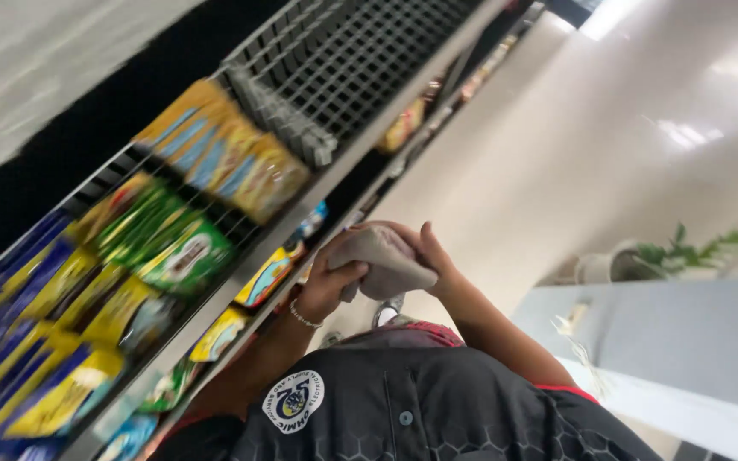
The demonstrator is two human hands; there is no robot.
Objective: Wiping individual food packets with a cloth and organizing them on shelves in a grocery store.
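Both my hands meet in front of my chest on a folded grey cloth [383,260]. My left hand [328,282], with a thin bracelet at the wrist, grips the cloth's lower left side. My right hand [434,256] holds its upper right edge, thumb raised. Below them is my dark button shirt [403,410] with a round badge. The view is tilted and blurred.
A wire-grid store shelf [335,60] runs along the left, with yellow, green and blue snack packs [185,248] on its tiers. Pale glossy floor [557,154] stretches to the right. A light blue counter [668,341] and a potted green plant [676,252] stand at right.
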